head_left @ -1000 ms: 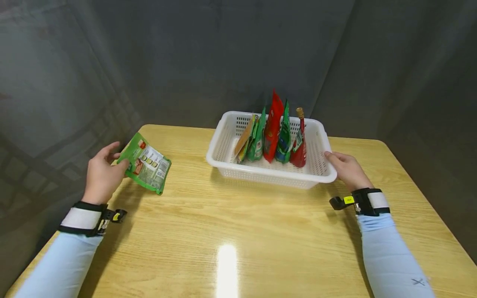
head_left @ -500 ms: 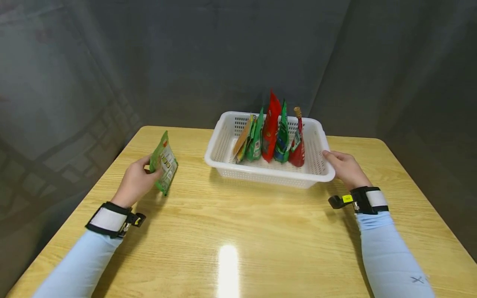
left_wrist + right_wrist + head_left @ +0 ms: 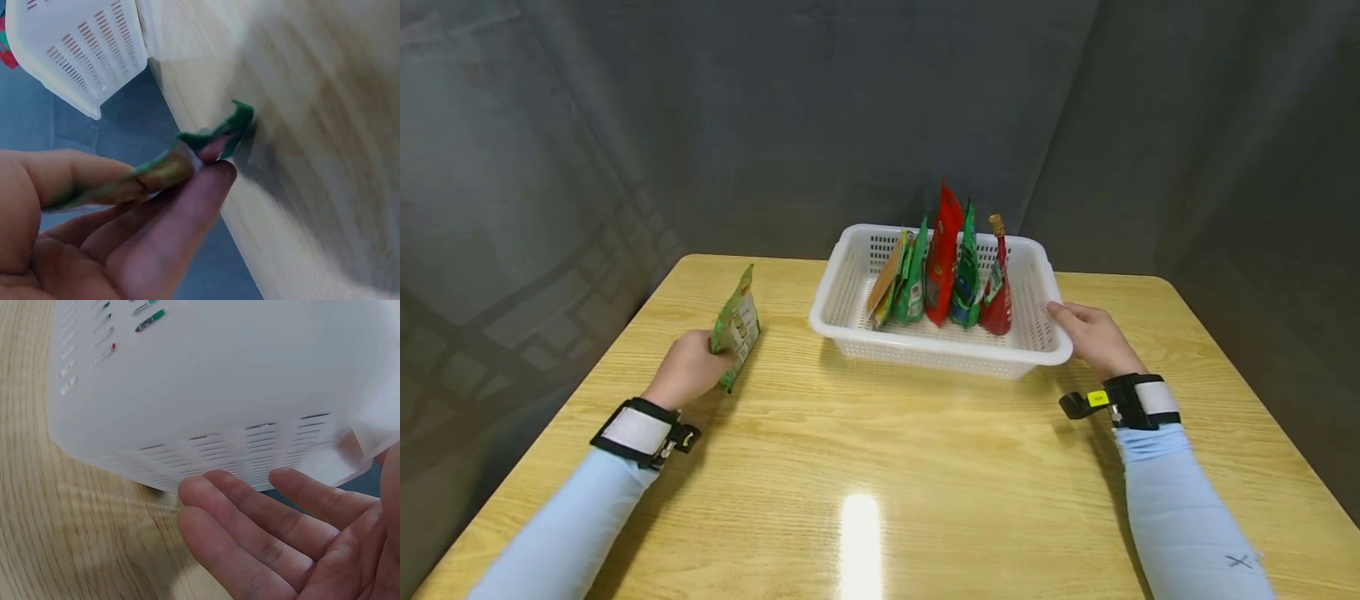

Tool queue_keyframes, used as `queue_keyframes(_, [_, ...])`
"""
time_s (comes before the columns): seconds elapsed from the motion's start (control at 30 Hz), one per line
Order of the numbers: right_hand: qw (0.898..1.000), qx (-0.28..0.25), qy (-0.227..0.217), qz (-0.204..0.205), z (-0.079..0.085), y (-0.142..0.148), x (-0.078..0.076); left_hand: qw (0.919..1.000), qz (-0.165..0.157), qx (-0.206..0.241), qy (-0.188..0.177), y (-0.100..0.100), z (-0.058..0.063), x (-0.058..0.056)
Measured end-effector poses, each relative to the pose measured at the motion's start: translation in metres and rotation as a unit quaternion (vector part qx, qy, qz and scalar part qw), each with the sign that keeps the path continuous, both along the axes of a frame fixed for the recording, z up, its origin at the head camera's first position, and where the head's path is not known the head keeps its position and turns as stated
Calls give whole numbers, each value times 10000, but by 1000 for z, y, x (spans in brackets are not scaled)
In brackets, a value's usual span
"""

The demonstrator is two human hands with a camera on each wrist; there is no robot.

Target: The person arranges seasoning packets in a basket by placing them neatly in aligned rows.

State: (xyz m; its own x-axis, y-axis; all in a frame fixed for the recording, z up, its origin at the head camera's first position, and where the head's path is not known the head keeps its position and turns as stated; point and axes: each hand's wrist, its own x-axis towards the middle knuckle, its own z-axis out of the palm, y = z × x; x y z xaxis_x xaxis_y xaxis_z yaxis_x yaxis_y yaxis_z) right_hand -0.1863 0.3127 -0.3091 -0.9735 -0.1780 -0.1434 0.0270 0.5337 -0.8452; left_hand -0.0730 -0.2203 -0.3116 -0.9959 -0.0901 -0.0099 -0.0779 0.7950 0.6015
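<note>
My left hand (image 3: 687, 368) pinches a green food pouch (image 3: 741, 327) on the left of the table, holding it upright with its printed side turned right. In the left wrist view the pouch (image 3: 165, 175) lies between thumb and fingers, its green far edge close to the wood. My right hand (image 3: 1099, 340) holds the right end of a white plastic basket (image 3: 925, 354), thumb over the rim. Seen from the right wrist, the fingers (image 3: 250, 534) lie along the slotted outer wall.
Inside the basket stand an orange-yellow packet (image 3: 887, 279), a green pouch (image 3: 913, 292), a tall red pouch (image 3: 943, 258), a dark green pouch (image 3: 966, 275) and a red bottle-shaped pack (image 3: 997, 300). A grey cloth (image 3: 850, 117) hangs behind the wooden table (image 3: 925, 467).
My left hand has moved right with the green pouch and turned it from broad side on to nearly edge on. The right hand stays at the basket's end.
</note>
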Motion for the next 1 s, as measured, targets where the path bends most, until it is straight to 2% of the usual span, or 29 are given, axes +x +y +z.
queue_keyframes(0.17, [10000, -4, 56, 6, 1, 1, -1, 9999, 152, 28, 20, -4, 10, -3])
queue_keyframes(0.3, [10000, -17, 96, -17, 1, 3, -1, 9991, 282, 253, 200, -2, 27, -6])
queue_keyframes(0.5, [9999, -18, 127, -7, 1, 6, 0, 9921, 237, 472, 1141, 18, 66, -20])
queue_keyframes(0.6, [9999, -7, 101, -20, 0, 7, 0, 9890, 97, 476, 1394, 33, 83, -33])
queue_keyframes(0.67, [10000, -15, 84, -29, 0, 8, 0, 9890, 2, 522, 1384, 45, 92, -43])
queue_keyframes(0.8, [10000, -51, 23, -48, -1, 7, 0, 9908, -155, 839, 1047, 69, 105, -65])
queue_keyframes(1.0, [9998, -141, -93, -48, -2, 3, -3, 9902, -105, 1306, 475, 100, 111, -98])
